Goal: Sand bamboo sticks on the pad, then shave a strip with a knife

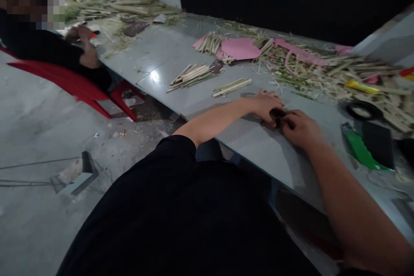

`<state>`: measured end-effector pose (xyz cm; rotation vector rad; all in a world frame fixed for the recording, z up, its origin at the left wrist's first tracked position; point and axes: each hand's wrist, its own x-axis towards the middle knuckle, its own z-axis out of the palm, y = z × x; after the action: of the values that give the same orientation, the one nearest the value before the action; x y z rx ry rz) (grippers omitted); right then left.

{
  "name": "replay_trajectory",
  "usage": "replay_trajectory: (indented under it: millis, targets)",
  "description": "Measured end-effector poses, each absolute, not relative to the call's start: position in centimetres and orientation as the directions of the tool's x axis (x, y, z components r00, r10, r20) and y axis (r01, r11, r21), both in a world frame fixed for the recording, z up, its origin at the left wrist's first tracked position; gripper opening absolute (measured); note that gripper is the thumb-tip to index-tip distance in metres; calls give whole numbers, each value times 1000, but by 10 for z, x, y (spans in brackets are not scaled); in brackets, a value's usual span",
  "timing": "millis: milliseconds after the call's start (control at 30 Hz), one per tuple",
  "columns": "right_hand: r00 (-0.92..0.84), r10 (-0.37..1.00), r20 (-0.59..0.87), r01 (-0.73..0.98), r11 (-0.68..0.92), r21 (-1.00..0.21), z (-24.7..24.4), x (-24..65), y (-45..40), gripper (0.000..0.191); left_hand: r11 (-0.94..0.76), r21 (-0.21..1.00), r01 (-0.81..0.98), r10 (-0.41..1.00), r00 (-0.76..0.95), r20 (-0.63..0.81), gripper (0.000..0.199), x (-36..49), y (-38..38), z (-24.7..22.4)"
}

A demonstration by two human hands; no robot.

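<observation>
My left hand (265, 105) rests over the grey tabletop (258, 142), its fingers bent around a small dark object (277, 114). Close on its right, my right hand (300, 127) is closed, thumb and fingers meeting at the same dark object. What this object is I cannot make out; the fingers and blur hide most of it. Several pale thin sticks (232, 88) lie just beyond my left wrist. Farther left is a larger bunch of split sticks (194, 75).
Pink paper (241, 48) and heaped shavings (291, 69) line the table's back. At right lie a yellow tube (362, 87), a black tape roll (360, 111) and a green-and-black packet (365, 146). A co-worker's hand (83, 34) is at far left, beside a red chair (61, 78).
</observation>
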<state>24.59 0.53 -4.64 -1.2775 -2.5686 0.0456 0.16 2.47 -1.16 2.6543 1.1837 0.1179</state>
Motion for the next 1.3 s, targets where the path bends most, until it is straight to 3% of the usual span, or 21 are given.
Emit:
replay_trajectory:
  millis: [233,333,500,633,767,867,1300]
  targets:
    - [-575,801,166,789,596,-148,-32,230,-16,21,-649,211,731,748,663,3,53,-6,11,-9]
    - [-510,850,132,841,525,-132,-27,224,-19,28,-643,207,737,755,655,12,62,-5,15,-17]
    - [-368,929,46,924,371,-92,-20,217,-17,37,-650,327,685,727,687,7,59,-6,28,-31]
    - [-373,927,-39,926,369,-83,-15,218,-18,24,-668,351,656,708,705,29,69,-7,29,-30]
    - [-370,925,-89,929,368,-38,-10,216,-24,41,-645,362,674,721,693,-6,73,-9,30,-26]
    - [-343,927,-153,932,357,67,-6,211,-28,56,-631,362,686,726,687,-38,75,-9,31,-23]
    - [-346,924,-162,928,363,85,0,209,-26,59,-606,350,714,733,673,-103,82,-10,23,-15]
